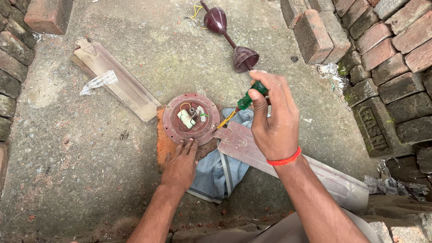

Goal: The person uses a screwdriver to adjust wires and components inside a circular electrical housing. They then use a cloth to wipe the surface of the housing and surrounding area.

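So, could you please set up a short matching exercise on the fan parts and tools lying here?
Things:
1. screwdriver
2. fan motor housing
3. downrod with two canopy cups
4. detached fan blade

Places:
A. on a brick, under the left hand
B. top of view, with yellow wire
C. gripped in the right hand
D. left, flat on concrete

Pairs: 1-C, 2-A, 3-B, 4-D

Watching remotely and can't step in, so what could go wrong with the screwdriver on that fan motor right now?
1. The green-handled screwdriver meets the fan motor's rim at a slant, so its tip might slip toward the left hand pressing the near edge.
2. The motor rests on a brick and cloth, so it could rock.
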